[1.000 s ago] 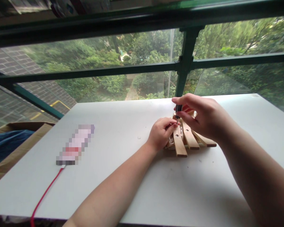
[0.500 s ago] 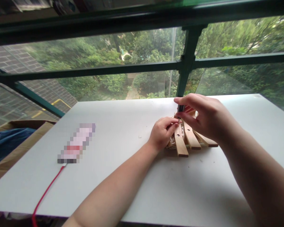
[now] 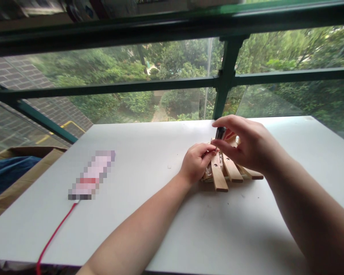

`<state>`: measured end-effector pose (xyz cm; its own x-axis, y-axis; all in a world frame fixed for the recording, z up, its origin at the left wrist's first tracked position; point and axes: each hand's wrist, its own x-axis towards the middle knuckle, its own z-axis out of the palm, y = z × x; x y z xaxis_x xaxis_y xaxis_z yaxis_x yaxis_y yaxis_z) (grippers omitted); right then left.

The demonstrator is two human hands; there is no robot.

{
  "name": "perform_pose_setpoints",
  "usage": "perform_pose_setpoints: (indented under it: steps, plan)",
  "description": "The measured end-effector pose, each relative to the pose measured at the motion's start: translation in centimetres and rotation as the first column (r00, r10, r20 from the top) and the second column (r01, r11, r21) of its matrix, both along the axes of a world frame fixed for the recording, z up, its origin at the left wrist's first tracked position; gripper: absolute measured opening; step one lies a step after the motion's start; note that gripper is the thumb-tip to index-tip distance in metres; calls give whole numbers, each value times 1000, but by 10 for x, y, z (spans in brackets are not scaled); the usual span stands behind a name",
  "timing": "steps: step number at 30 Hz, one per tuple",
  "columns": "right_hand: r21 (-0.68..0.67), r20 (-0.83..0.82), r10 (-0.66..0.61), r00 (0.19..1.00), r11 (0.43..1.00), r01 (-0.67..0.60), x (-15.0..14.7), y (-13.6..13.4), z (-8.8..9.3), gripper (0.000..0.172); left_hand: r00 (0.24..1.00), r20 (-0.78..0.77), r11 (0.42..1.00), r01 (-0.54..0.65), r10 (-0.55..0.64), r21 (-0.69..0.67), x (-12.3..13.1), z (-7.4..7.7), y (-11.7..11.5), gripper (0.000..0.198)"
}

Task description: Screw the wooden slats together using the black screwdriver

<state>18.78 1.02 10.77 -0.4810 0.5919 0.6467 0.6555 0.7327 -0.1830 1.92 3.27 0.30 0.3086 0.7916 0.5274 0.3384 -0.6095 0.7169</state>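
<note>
My right hand (image 3: 243,139) is closed on a screwdriver (image 3: 220,133) with a short dark handle, which stands nearly upright, slightly tilted. Its thin shaft runs down to the pinched thumb and forefinger of my left hand (image 3: 195,160); what these fingertips pinch at its lower end is too small to make out. Under both hands lies a wooden piece (image 3: 219,177), a flat slat with a dark screw in it. Two similar slats (image 3: 232,170) fan out to its right, partly behind my right hand. Crinkled clear wrapping (image 3: 208,173) shows beneath them by my left hand.
The white table (image 3: 132,164) bears a pixelated phone-like object (image 3: 96,172) with a red cable (image 3: 55,238) at the left. Small crumbs are scattered near the slats. A cardboard box (image 3: 50,162) with blue cloth stands beyond the left edge. Green-framed windows (image 3: 226,76) rise behind.
The screwdriver's handle has tilted a little to the right, and my right hand has shifted slightly with it. My left hand keeps its pinch; the view has moved very slightly.
</note>
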Motion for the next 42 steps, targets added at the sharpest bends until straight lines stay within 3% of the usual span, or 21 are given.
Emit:
perform_pose_setpoints:
  steps: [3,6,14,26,34,42]
  plan:
    - [-57,4,84,996,995,-84,1,0,-1,49,1000,7,1000,3,-2,-11,0,-1,0,17]
    - [-83,-3,130,992,988,-130,1,0,-2,50,1000,19,1000,-13,13,-8,1,-1,0,15]
    - [-66,31,33,999,997,-31,-3,-1,2,43,1000,16,1000,-6,6,-3,1,-1,-1,18]
    - [-49,13,16,1000,999,-15,-2,-1,2,32,999,-31,1000,-21,22,15,-2,-2,-1,26]
    - [-68,-42,-10,999,998,7,-2,2,0,29,998,-24,995,-57,60,86,-2,0,-2,21]
    - [-171,-15,26,1000,985,-28,1,2,-4,56,994,-70,995,-81,85,54,0,6,1,18]
